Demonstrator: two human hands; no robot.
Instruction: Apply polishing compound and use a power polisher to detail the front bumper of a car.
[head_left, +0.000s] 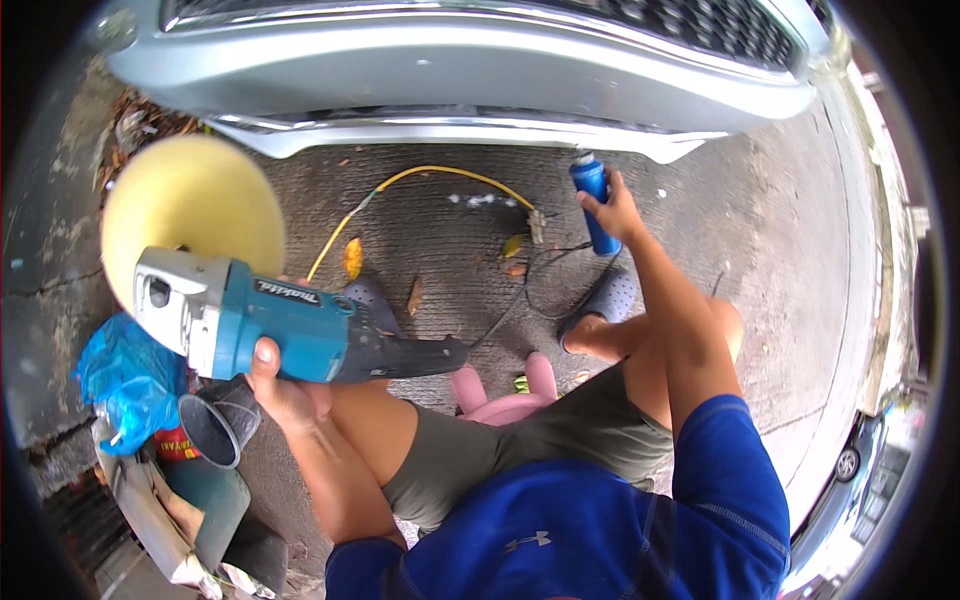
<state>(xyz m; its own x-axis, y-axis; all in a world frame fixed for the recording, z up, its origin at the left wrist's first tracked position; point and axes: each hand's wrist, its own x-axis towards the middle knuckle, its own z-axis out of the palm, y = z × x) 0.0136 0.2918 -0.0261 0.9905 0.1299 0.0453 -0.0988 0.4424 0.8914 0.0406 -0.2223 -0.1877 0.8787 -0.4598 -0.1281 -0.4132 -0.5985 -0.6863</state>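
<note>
In my left hand (289, 397) I hold a teal Makita angle polisher (289, 319), gripped from below around its motor body. A round yellow polishing pad (191, 199) is fitted under its silver gear head, and its edge looks blurred. My right hand (611, 210) is wrapped around a blue bottle (590, 180) with a pale top, tilted slightly near the lower lip of the bumper. Above both hands spans the silver car bumper (465, 75). White splotches (480, 200) lie on the concrete between the hands.
A yellow cord (427, 169) joins a black cable (504, 319) near my right foot. Left of me are a blue plastic bag (135, 382), a black plastic cup (214, 427) and cardboard (150, 502). A pink stool (510, 405) is beneath me. Another car (840, 480) stands behind right.
</note>
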